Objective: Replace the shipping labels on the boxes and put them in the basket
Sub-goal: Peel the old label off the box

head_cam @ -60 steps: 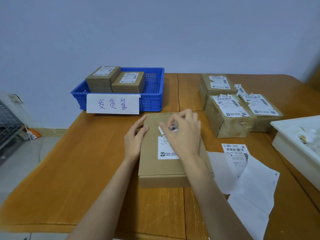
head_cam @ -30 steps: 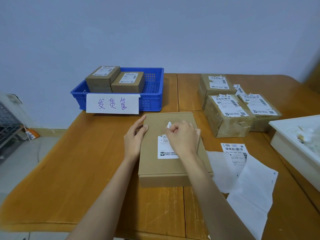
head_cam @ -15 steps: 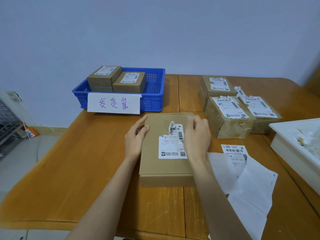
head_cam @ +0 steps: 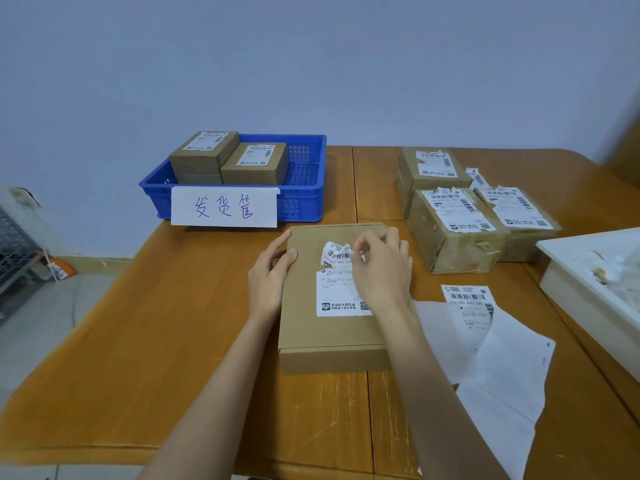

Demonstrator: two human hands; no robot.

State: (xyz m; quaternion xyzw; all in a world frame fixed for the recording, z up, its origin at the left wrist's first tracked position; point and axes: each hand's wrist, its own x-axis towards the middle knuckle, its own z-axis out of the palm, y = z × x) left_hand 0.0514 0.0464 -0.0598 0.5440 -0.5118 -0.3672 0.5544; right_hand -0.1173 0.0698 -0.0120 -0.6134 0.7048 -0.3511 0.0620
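Peeling resumed — right hand [head_cam: 381, 271] re-pinches old label [head_cam: 337, 252] after letting go; left hand [head_cam: 272, 271] flat, steadying box [head_cam: 332, 334] — removal unfinished.

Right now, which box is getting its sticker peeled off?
Find the blue basket at the back of the table. Just in front of it lies a flat box, between the left hand and right hand. It alone has a half-peeled label, crumpled at the top.
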